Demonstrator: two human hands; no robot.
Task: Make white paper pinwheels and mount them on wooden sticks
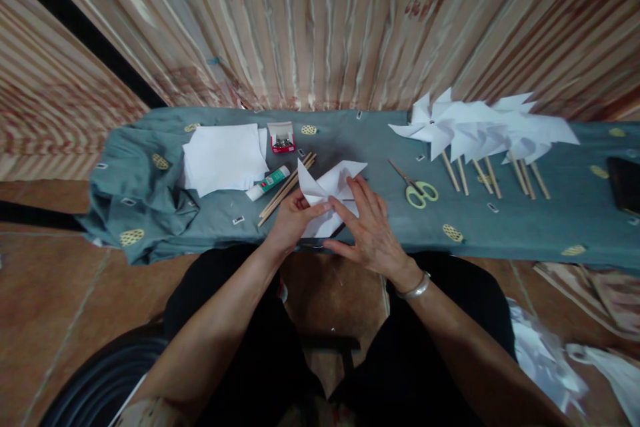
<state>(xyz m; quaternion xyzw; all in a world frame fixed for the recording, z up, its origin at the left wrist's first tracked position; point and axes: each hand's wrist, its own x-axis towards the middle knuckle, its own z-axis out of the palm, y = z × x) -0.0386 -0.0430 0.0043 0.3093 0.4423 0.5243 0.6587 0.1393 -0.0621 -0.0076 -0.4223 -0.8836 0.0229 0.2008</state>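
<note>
A white paper pinwheel (333, 181) with folded blades is between my hands, near the front edge of the cloth-covered table. My left hand (295, 217) pinches its left side, thumb laid toward the centre. Over the right side lies my right hand (370, 230), fingers spread across the paper, the index fingertip at the middle. Thin wooden sticks (285, 192) rest just left of the pinwheel, beside a green and white glue tube (269, 183). Scissors with light green handles (420, 192) lie to the right, blades pointing away from me.
A stack of white paper sheets (225, 157) lies at the left, next to an opened red box of small metal pins (281, 139). Several white pinwheels on sticks (480, 123) overlap at the back right. A dark object (624, 183) sits at the far right. Curtains (320, 33) hang behind.
</note>
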